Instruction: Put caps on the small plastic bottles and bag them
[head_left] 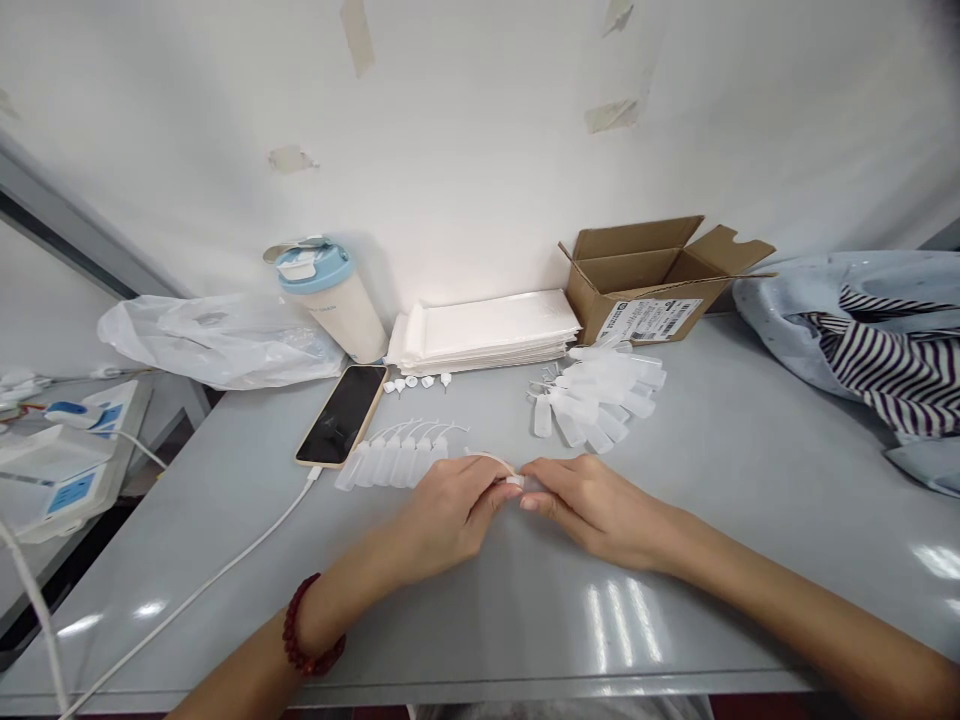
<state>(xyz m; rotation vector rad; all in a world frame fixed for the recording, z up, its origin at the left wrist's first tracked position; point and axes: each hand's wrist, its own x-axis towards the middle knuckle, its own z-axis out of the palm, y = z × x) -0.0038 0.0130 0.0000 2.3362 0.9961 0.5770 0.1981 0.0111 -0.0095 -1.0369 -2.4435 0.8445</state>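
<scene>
L hand (442, 515) & R hand (600, 510) close together, fingertips pinching small white plastic bottle (517, 483) w/ thin curved tube, over grey table (720, 480). Row of similar tubed bottles (394, 463) just L of hands; loose bottle pile (600, 400) beyond R hand.

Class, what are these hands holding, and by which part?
A thin curved nozzle tube, pinched at its white end by the left hand and right hand.

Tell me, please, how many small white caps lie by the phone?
5. The small white caps sit in a loose row on the table beside the top of the phone; a few more could be hidden.
</scene>
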